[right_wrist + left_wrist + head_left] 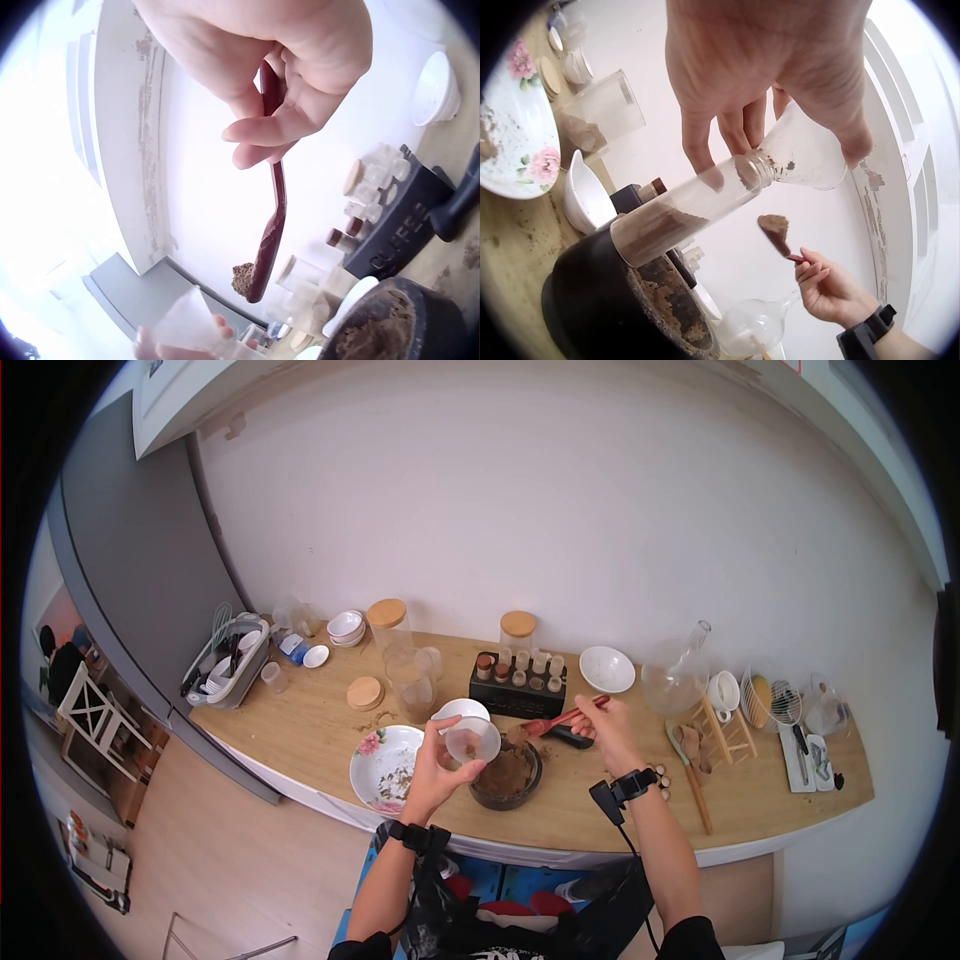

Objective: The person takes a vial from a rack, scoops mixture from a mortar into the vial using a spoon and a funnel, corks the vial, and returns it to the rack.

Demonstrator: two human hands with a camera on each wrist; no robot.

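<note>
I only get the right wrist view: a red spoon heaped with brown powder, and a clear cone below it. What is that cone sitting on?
Observer: The left wrist view shows the funnel set in the mouth of a glass vial partly filled with brown powder.
Operator: Who holds it?
Observer: The left hand grips them at the join, tilted, above the black bowl.
Operator: Anything spilled?
Observer: The head view shows brown crumbs on a flowered plate left of the bowl.
</note>
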